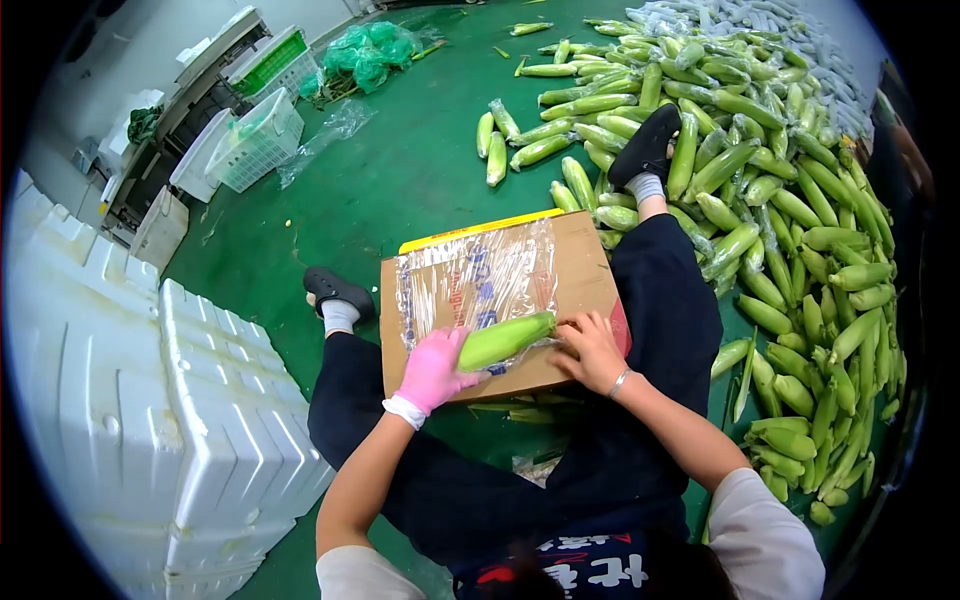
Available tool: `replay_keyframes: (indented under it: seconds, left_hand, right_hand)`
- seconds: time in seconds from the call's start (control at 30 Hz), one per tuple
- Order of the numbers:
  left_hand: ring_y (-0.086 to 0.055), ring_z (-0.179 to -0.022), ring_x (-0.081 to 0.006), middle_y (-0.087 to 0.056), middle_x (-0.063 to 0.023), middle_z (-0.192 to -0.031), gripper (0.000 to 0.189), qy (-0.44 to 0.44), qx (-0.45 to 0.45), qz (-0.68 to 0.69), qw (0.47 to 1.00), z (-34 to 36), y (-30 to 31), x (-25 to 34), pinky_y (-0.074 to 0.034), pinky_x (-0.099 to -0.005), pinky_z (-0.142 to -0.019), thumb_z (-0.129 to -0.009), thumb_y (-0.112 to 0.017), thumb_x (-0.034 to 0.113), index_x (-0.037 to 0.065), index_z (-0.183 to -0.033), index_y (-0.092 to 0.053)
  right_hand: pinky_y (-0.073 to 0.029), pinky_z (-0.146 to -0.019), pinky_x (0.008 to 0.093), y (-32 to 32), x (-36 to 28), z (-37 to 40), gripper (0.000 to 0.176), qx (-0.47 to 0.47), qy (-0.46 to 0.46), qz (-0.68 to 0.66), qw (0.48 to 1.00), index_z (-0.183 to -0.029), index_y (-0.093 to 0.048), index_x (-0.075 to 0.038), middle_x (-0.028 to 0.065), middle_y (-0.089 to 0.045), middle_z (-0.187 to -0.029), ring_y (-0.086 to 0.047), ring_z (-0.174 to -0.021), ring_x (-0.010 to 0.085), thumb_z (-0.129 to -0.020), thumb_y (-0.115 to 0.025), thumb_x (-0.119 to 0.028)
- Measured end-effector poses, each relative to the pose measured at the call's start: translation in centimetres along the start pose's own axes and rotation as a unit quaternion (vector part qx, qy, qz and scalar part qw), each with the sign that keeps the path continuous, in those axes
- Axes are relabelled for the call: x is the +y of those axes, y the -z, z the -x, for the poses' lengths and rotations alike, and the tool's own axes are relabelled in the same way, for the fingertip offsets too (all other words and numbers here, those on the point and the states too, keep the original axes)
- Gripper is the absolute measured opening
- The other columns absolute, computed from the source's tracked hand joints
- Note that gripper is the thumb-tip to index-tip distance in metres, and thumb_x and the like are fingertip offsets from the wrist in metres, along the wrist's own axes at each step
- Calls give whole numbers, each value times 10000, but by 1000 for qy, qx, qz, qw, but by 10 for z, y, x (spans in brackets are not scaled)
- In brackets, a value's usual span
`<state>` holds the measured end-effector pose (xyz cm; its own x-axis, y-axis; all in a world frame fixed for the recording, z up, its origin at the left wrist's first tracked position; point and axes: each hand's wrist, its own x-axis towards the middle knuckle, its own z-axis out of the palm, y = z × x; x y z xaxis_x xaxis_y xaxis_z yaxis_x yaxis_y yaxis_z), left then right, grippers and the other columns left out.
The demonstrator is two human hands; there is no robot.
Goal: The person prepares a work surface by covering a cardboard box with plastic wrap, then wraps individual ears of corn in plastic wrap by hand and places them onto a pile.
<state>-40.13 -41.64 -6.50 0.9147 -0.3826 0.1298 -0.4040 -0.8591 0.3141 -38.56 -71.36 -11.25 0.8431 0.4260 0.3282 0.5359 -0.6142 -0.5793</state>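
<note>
A green ear of corn in its husk (505, 340) lies aslant on clear plastic film (480, 265), which is spread over a cardboard box (585, 270) between my legs. My left hand (436, 366), in a pink glove, is closed round the left end of the corn. At the other end, my bare right hand (592, 350) has its fingers bent by the corn's tip, where they appear to pinch the film's edge. The fingertips are partly hidden there.
A large heap of corn (740, 180), much of it film-wrapped, covers the floor at right. White foam boxes (225, 420) are stacked at left. Plastic baskets (255, 145) and green netting (370, 55) stand at the back left.
</note>
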Motion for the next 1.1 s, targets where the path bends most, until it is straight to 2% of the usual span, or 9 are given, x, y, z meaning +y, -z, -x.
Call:
replay_keyframes:
  seconds: [0.1, 0.3, 0.43, 0.53, 0.63, 0.83, 0.9, 0.97, 1.1]
  left_hand:
    - [-606, -940, -361, -622, -182, -960, 603, -26, 7, 7, 1000, 1, 6, -1, -501, -447, -826, -696, -832, 360, 27, -1126, -570]
    - [-619, -929, -377, -619, -195, -963, 538, -43, -67, 42, 996, 8, 1, 40, -514, -447, -816, -733, -803, 312, 26, -1122, -566]
    - [-602, -1019, -373, -604, -196, -1020, 593, -12, -206, 69, 976, 17, 3, 46, -504, -441, -880, -724, -818, 345, 34, -1163, -567]
    - [-519, -1157, -417, -555, -219, -1213, 718, 35, 4, 49, 998, 14, -2, 39, -458, -471, -942, -709, -848, 367, 29, -1259, -533]
    - [-519, -1149, -392, -534, -223, -1275, 735, -14, 116, -79, 990, -5, -8, 21, -400, -450, -1023, -734, -812, 405, -8, -1278, -542]
    - [-611, -1023, -362, -645, -181, -1043, 625, -65, 102, -86, 989, -63, -21, -18, -495, -433, -884, -713, -839, 411, -9, -1105, -596]
    - [-656, -872, -343, -666, -174, -976, 682, -22, -28, 47, 998, -57, -16, -3, -524, -437, -811, -749, -796, 495, -4, -1165, -588]
    - [-682, -789, -325, -693, -183, -913, 630, -43, -22, 101, 994, -49, -12, 18, -545, -422, -715, -813, -757, 492, -14, -1159, -611]
    - [-653, -673, -192, -678, -106, -795, 556, 267, -263, 459, 806, -8, -9, 57, -539, -340, -634, -922, -644, 473, -41, -1136, -653]
  right_hand:
    - [-515, -688, 366, 18, 6, 3, 95, 128, -19, -93, 987, -897, -677, -30, 133, -625, -848, -623, -758, 322, -804, -677, -12]
    - [-517, -657, 256, 80, -9, 1, 74, 239, -241, -396, 853, -910, -649, 29, 15, -644, -784, -627, -733, 88, -944, -597, -12]
    - [-511, -796, 374, 27, -53, 27, 206, 66, -27, -113, 991, -1047, -602, 11, 154, -607, -968, -624, -905, 274, -903, -672, -119]
    - [-422, -933, 460, 0, -49, 4, 536, -49, 23, 50, 997, -1227, -503, 67, 236, -519, -1169, -504, -1071, 387, -879, -681, -299]
    - [-397, -905, 450, -18, -16, -72, 428, -22, -59, 158, 986, -1144, -567, 4, 198, -540, -1054, -505, -1036, 342, -938, -566, -371]
    - [-371, -1119, 385, -45, 1, -183, 653, -393, -40, -97, 913, -1391, -528, -44, 212, -544, -1405, -507, -1299, 395, -1032, -309, -544]
    - [-301, -1166, 390, -31, 6, -179, 675, -515, -5, -246, 821, -1415, -472, 16, 226, -454, -1481, -415, -1387, 348, -1044, -303, -522]
    - [-262, -1181, 423, -50, 20, -157, 693, -491, 47, -163, 854, -1467, -415, -20, 183, -361, -1550, -337, -1436, 332, -1030, -310, -548]
    - [-186, -1200, 492, -38, -5, -120, 753, -435, 106, 25, 894, -1538, -312, -62, 117, -198, -1645, -186, -1512, 302, -997, -356, -583]
